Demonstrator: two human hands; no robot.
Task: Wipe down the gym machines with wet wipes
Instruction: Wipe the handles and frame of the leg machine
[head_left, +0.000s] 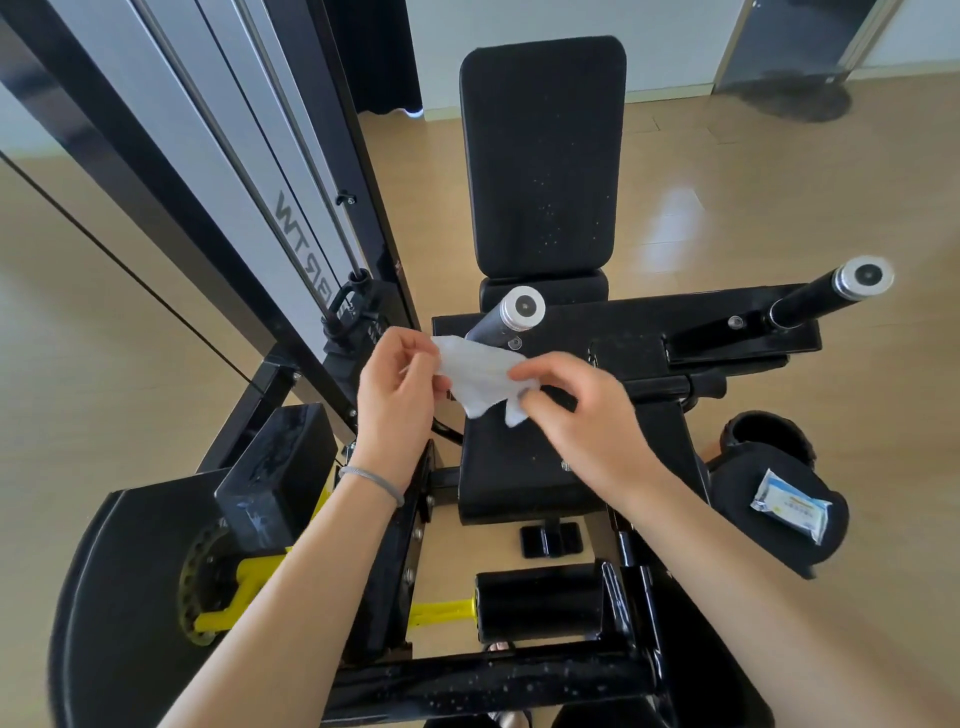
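Note:
A white wet wipe (480, 376) hangs crumpled between both hands, above the black seat (511, 467) of a gym machine. My left hand (397, 395) pinches its left edge with thumb and fingers. My right hand (571, 405) pinches its right side. The padded black backrest (543, 156) stands upright beyond the seat. Two black handles with silver end caps stick out: one (511, 314) just behind the wipe, one (831, 291) to the right. A pack of wet wipes (792, 504) lies on a black pad (748, 483) at the right.
The weight-stack column (249, 171) rises at the left. A black pad (275, 467) and yellow adjuster parts (244, 587) sit at lower left. A black roller pad (540, 597) and frame bar (488, 680) lie near me. Light wood floor (779, 208) surrounds the machine.

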